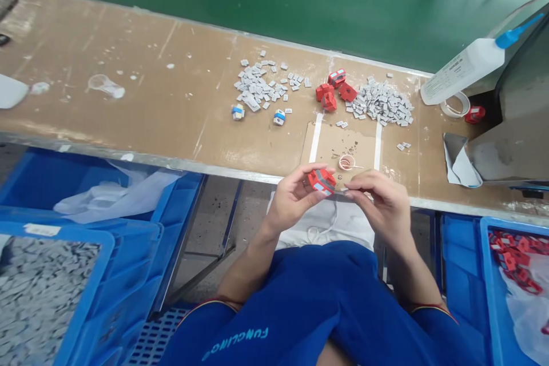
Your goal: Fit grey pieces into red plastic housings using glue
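My left hand (293, 197) is closed around a red toy vehicle part (321, 181) with a grey band and pale window patches. Close beside it, my right hand (380, 200) pinches something small and greyish between thumb and fingertips; its kind is too small to make out. Just beyond both hands, a small cup (346, 162) with a thin stick across its rim stands on a cardboard sheet (364, 143) taped to the bench. Several more red toy parts (329, 100) lie farther back, touching a pile of small grey tiles (381, 102).
Another grey tile pile (257, 84) lies to the left, near two small blue-banded pieces (279, 118). A white bottle with blue nozzle (465, 71) leans at the right by a tape roll (455, 105). Blue crates flank me, one with grey pieces (43, 291), one with red parts (517, 257).
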A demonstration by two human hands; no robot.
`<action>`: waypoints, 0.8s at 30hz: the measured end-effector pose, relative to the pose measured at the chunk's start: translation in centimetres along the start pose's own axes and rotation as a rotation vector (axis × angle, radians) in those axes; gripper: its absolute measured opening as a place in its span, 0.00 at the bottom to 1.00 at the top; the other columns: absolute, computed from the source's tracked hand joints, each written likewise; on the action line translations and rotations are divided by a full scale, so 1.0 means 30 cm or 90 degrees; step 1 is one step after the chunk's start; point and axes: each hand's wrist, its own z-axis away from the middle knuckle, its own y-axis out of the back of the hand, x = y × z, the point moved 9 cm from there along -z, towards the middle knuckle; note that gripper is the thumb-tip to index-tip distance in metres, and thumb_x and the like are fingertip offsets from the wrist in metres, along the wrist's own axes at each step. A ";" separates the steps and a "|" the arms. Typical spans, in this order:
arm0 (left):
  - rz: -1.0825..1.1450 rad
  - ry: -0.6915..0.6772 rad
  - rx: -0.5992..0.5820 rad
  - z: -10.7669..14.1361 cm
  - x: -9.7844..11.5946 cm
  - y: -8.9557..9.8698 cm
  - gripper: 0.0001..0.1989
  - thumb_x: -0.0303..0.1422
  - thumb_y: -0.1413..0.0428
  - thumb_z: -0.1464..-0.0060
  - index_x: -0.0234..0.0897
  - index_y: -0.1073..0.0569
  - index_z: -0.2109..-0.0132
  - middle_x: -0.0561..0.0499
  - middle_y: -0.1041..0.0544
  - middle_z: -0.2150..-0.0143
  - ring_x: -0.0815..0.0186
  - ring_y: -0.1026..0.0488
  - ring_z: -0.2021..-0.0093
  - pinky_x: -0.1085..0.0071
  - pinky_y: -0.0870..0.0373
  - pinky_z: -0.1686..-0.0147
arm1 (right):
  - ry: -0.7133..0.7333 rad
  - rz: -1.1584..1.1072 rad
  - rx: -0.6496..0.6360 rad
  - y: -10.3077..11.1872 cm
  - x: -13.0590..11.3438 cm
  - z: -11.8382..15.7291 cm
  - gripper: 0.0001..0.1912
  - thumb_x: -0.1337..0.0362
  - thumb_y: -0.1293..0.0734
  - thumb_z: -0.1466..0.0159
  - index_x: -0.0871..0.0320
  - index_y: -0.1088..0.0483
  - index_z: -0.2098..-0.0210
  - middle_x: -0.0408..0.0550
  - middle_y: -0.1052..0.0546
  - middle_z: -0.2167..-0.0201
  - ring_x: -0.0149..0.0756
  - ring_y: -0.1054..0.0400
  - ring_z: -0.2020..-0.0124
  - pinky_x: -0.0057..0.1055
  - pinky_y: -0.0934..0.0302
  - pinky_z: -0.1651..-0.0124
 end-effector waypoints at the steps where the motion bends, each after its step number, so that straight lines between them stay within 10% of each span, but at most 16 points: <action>1: 0.001 0.005 -0.010 0.001 -0.001 -0.008 0.23 0.36 0.31 0.42 0.40 0.23 0.41 0.42 0.17 0.42 0.60 0.17 0.46 0.69 0.19 0.46 | -0.014 -0.008 0.021 -0.014 0.003 0.014 0.05 0.70 0.27 0.33 0.53 0.21 0.59 0.44 0.18 0.65 0.33 0.23 0.65 0.29 0.27 0.63; 24: -0.096 -0.051 -0.071 -0.064 -0.001 -0.059 0.25 0.34 0.31 0.42 0.41 0.22 0.38 0.41 0.19 0.39 0.56 0.18 0.42 0.66 0.18 0.46 | -0.091 -0.124 0.205 -0.046 0.151 0.076 0.05 0.71 0.28 0.32 0.54 0.22 0.62 0.42 0.25 0.70 0.31 0.31 0.69 0.29 0.36 0.68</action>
